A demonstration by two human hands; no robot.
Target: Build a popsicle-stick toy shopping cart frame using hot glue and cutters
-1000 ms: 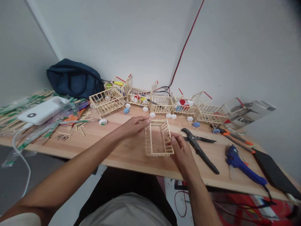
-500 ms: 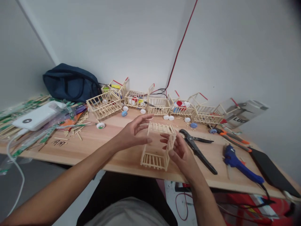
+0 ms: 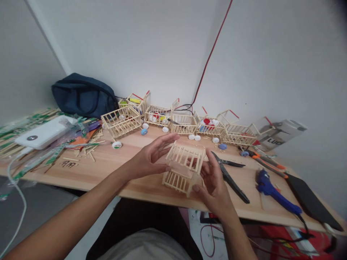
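A small open basket frame of pale wooden sticks (image 3: 180, 182) is held above the near middle of the table, tilted so that its slatted sides show. My left hand (image 3: 153, 155) is at its left side, with the thumb at the edge and fingers curved behind the upper corner. On the other side, my right hand (image 3: 213, 180) grips the frame between thumb and fingers. Some of the right fingers are hidden behind the slats. Black-handled cutters (image 3: 230, 177) lie just right of that hand.
Several stick carts with bottle-cap wheels (image 3: 121, 124) line the back by the wall. A blue glue gun (image 3: 276, 193), orange-handled pliers (image 3: 267, 162) and a black flat object (image 3: 311, 198) lie at right. At left are a white power bank (image 3: 45, 133), loose sticks and a dark blue bag (image 3: 84, 95).
The basket frame has turned in my hands, so a slatted side now faces up toward me. My right fingers have shifted outward along its right side; my left thumb has come to its edge.
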